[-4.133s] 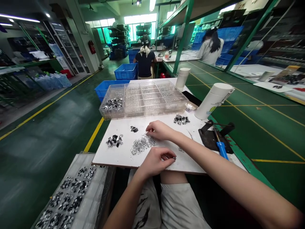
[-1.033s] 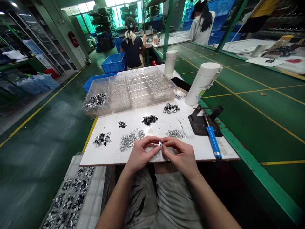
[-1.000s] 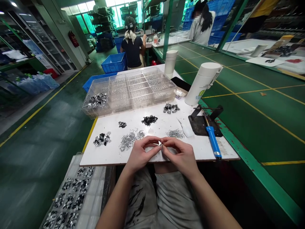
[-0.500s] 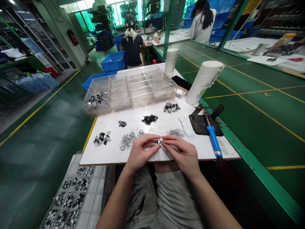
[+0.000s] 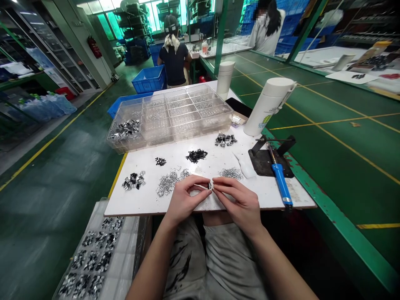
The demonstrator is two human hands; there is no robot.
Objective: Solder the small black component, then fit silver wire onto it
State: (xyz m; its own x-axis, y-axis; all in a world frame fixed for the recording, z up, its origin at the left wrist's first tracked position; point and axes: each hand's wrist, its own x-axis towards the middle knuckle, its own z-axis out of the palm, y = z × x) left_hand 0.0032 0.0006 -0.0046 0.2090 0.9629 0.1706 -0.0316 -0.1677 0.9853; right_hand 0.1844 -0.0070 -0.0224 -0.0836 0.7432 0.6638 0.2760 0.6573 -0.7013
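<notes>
On the tall white cylindrical bottle with a carrying loop (image 5: 268, 106), at two o'clock, dark letters begin "LO"; the rest is too blurred to read. White marks on the open blue plastic crate (image 5: 148, 81), at eleven o'clock, are illegible.

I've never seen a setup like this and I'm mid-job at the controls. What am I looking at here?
There is no robot: two bare hands do the work, and one camera worn on the person's head takes every picture, looking forward and down.

The left hand pinches a small black-and-silver piece. The right hand has its fingertips right beside it; whatever they grip is too small to make out.

On the white tabletop lie loose piles of silver wire-like bits and small dark or shiny pieces. Behind them sits a clear plastic divided box. Toward the right are two white bottles and a blue-handled tool resting on a black stand.
</notes>
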